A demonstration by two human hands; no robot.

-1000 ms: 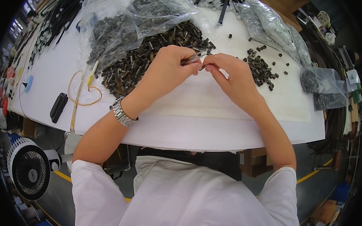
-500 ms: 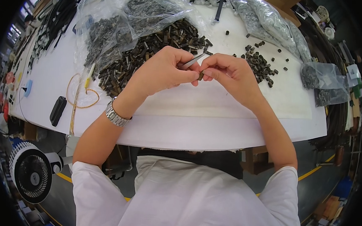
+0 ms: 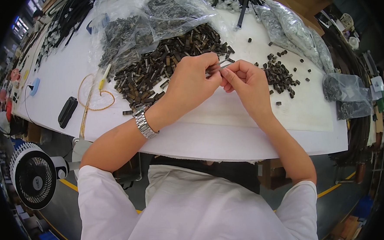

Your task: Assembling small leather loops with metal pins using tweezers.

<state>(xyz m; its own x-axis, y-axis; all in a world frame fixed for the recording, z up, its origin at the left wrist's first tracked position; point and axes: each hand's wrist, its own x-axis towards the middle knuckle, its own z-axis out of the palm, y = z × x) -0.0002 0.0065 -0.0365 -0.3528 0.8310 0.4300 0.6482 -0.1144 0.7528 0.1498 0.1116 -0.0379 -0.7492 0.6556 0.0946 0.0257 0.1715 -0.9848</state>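
My left hand [image 3: 198, 78], with a metal watch on its wrist, is closed around a thin silver pointed tool [image 3: 226, 65] that looks like tweezers. Its tip sticks out toward the upper right. My right hand [image 3: 250, 84] is pinched against the left fingertips; whatever lies between its fingers is hidden. Beyond and left of the hands spreads a large pile of small dark brown, block-like pieces [image 3: 140, 81]. A smaller heap of short dark pieces [image 3: 280, 75] lies just right of my right hand.
Clear plastic bags of dark parts [image 3: 122, 36] stand behind the large pile; more filled bags [image 3: 298, 32] lie at the right. A yellow-white pen-like tool [image 3: 104, 79], a cord loop [image 3: 84, 99] and a black case [image 3: 68, 112] are at left. A fan [image 3: 34, 178] stands beside the table.
The left hand has turned, its back now more toward me, and the tool lies flatter. A small brown piece seen between the fingertips is now hidden. The view has shifted slightly.
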